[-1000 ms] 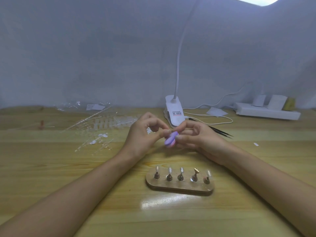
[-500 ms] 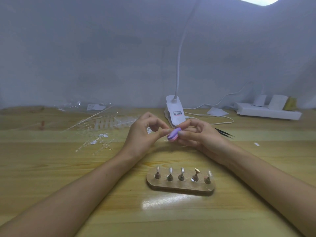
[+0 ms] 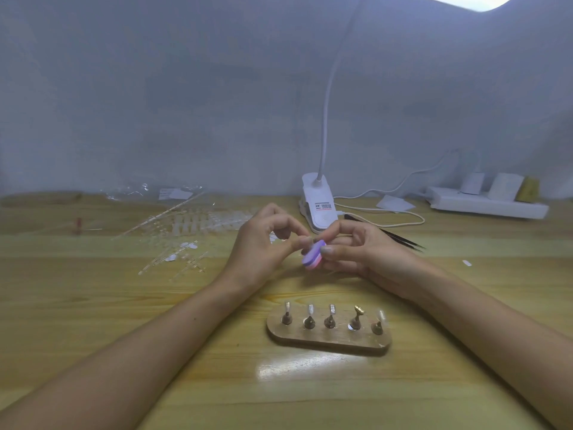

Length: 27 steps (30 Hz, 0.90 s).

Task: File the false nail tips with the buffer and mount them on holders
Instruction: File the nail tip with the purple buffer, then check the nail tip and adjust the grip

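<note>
My right hand [image 3: 362, 251] pinches a small purple and pink buffer [image 3: 313, 256] between thumb and fingers above the table. My left hand [image 3: 263, 243] is curled with thumb and forefinger pinched together right against the buffer's upper end; a nail tip there is too small to make out. In front of my hands stands a wooden base [image 3: 328, 339] with several holders; clear nail tips sit on most of them, and the fourth holder [image 3: 356, 318] shows a bare gold top.
Clear strips of spare nail tips [image 3: 192, 231] lie scattered at the left. A white clip lamp [image 3: 319, 206] with its cable stands behind my hands, black tweezers [image 3: 393, 235] lie to its right, and a power strip [image 3: 486, 206] sits at the far right.
The buffer has slid down and toward me again after rising half a second ago. My left hand stays almost still.
</note>
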Each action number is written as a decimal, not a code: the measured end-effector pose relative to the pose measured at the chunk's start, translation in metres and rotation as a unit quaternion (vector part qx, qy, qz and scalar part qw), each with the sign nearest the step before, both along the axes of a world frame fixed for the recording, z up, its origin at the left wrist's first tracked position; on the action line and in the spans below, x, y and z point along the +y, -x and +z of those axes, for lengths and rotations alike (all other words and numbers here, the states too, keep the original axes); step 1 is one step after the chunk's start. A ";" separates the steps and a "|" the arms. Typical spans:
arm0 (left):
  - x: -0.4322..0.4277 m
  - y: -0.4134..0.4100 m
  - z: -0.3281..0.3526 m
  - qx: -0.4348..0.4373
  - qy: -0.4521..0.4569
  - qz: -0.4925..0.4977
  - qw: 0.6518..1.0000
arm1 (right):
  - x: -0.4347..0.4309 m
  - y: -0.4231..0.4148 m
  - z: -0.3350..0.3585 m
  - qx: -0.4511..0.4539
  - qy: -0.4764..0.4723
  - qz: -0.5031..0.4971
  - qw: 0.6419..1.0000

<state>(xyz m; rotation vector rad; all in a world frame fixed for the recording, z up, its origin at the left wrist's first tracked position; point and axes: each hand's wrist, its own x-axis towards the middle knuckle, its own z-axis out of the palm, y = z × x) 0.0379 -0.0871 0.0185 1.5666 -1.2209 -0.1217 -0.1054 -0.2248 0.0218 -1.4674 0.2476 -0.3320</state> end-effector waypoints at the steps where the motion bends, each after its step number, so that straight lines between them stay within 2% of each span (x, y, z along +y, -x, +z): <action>1: 0.000 0.000 0.000 0.000 0.001 -0.003 1.000 | 0.000 0.000 0.000 0.001 -0.002 0.004 1.000; 4: 0.000 0.000 0.001 0.008 0.001 -0.003 1.000 | -0.001 0.000 0.000 -0.017 -0.024 -0.030 0.999; 7: 0.001 0.000 0.001 0.004 0.002 -0.010 1.000 | -0.001 -0.001 0.000 0.004 -0.003 0.005 1.000; 10: 0.001 0.000 0.001 0.000 0.003 -0.008 1.000 | -0.002 -0.001 0.000 -0.007 -0.022 -0.028 0.999; 13: 0.001 0.000 0.001 0.001 0.001 -0.013 1.000 | -0.001 0.000 0.000 0.001 -0.016 0.001 1.000; 18: 0.000 -0.001 -0.001 0.015 -0.003 0.000 1.000 | -0.009 0.002 -0.001 -0.054 -0.093 -0.139 0.984; 20: 0.000 -0.001 0.000 0.034 -0.009 -0.004 0.999 | -0.016 0.006 0.001 -0.082 -0.105 -0.155 0.979; 22: 0.001 -0.001 0.001 0.054 -0.018 -0.015 0.998 | -0.021 0.011 0.005 -0.077 -0.062 -0.128 0.987; 25: 0.001 -0.002 0.004 0.086 -0.027 -0.034 0.995 | -0.026 0.016 0.006 0.016 0.113 -0.069 0.991; 27: 0.002 -0.003 0.006 0.105 -0.034 -0.045 0.993 | -0.029 0.018 0.005 0.085 0.302 -0.083 0.946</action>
